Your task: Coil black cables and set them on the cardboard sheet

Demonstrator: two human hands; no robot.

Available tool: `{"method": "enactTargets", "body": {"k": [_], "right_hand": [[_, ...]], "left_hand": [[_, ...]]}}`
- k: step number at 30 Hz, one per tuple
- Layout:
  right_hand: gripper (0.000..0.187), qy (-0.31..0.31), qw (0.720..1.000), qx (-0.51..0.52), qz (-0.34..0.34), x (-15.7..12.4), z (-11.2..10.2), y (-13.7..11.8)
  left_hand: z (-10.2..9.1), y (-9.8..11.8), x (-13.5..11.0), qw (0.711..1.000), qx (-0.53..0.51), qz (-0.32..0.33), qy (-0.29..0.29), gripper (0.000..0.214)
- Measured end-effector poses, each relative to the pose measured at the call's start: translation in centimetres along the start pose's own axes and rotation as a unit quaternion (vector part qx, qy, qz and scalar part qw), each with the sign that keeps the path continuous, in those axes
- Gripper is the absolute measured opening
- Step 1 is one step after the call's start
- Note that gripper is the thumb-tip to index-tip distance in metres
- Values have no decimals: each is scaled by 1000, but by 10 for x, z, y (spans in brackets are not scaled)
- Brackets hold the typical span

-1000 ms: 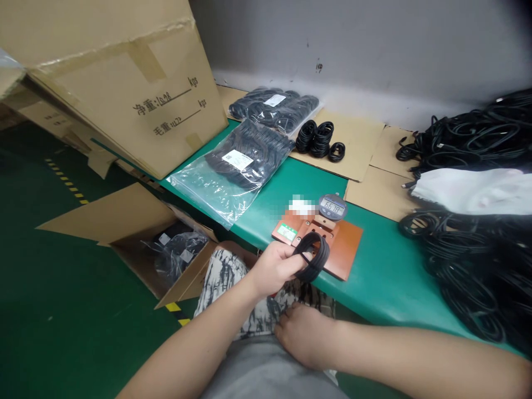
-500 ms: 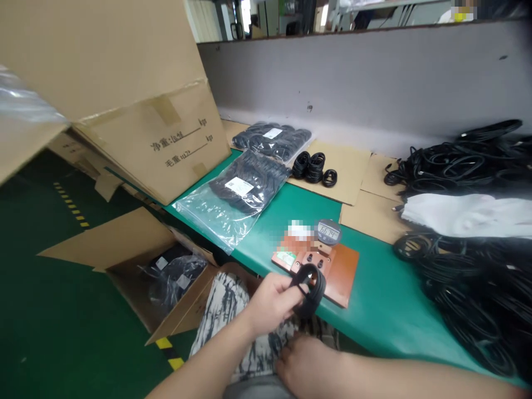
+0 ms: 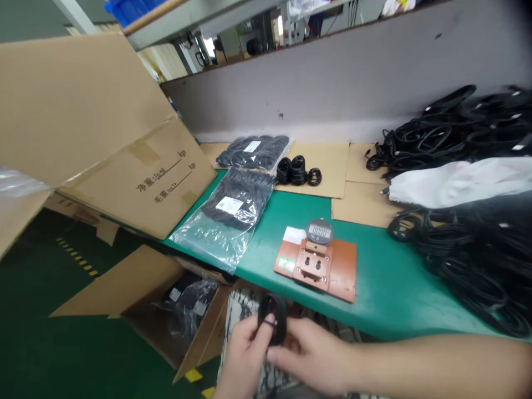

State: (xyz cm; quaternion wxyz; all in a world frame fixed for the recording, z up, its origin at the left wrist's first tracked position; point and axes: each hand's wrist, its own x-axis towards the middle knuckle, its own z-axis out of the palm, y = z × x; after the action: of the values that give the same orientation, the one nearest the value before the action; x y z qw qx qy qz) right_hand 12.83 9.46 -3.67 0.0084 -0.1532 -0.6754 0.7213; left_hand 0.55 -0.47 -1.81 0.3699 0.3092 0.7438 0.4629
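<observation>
A small coil of black cable (image 3: 280,313) is held upright low in front of me, below the table edge. My left hand (image 3: 246,346) is closed round its left side, with the thumb against the inside of the ring. At the coil's lower right, my right hand (image 3: 305,348) grips it too; its far fingers are hidden behind the cable. Beyond the hands, a brown measuring fixture (image 3: 343,271) rests on the green table, bearing a round digital gauge (image 3: 320,231) that appears to read zero.
Two clear bags of coiled cables (image 3: 253,152) lie at the back left, with several small coils (image 3: 297,170) beside them. Loose black cables (image 3: 449,244) and a white cloth (image 3: 453,183) cover the right. A large carton (image 3: 166,177) and an open box (image 3: 112,282) stand left.
The coil has come away from the fixture, down and left toward my body. My right hand has risen to take hold of it. The gauge reading has dropped, and the view has shifted.
</observation>
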Motion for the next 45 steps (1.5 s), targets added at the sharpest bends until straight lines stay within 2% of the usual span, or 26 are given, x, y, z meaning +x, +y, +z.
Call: {"method": "enactTargets", "body": {"k": [2, 4, 8, 11, 13, 16, 20, 30, 36, 45], "right_hand": [[25, 11, 999, 45, -13, -2, 2, -2], [23, 6, 999, 50, -1, -3, 4, 0], [34, -2, 993, 113, 24, -2, 5, 5], [41, 16, 984, 168, 54, 0, 4, 6], [42, 30, 980, 186, 66, 2, 3, 5], [42, 33, 978, 194, 70, 3, 2, 5], [42, 25, 981, 180, 65, 2, 4, 5], [39, 21, 989, 141, 47, 3, 4, 6], [40, 25, 985, 163, 53, 1, 6, 10], [44, 16, 983, 176, 53, 3, 4, 2]], "left_hand": [[3, 0, 1, 1000, 11, -1, -27, 43], [3, 1, 2, 999, 21, 5, -31, 41], [0, 1, 0, 996, 77, 43, -31, 37], [-3, 0, -1, 989, 113, 72, -62, 35], [-7, -1, 0, 983, 134, 79, -93, 33], [-15, 1, 1, 981, 155, 68, -92, 33], [-21, 6, 4, 995, 67, 28, -67, 23], [-9, 5, 11, 997, -53, -52, -13, 23], [-10, 8, 13, 993, -86, -70, -38, 23], [-14, 8, 10, 981, -145, -100, -78, 26]]}}
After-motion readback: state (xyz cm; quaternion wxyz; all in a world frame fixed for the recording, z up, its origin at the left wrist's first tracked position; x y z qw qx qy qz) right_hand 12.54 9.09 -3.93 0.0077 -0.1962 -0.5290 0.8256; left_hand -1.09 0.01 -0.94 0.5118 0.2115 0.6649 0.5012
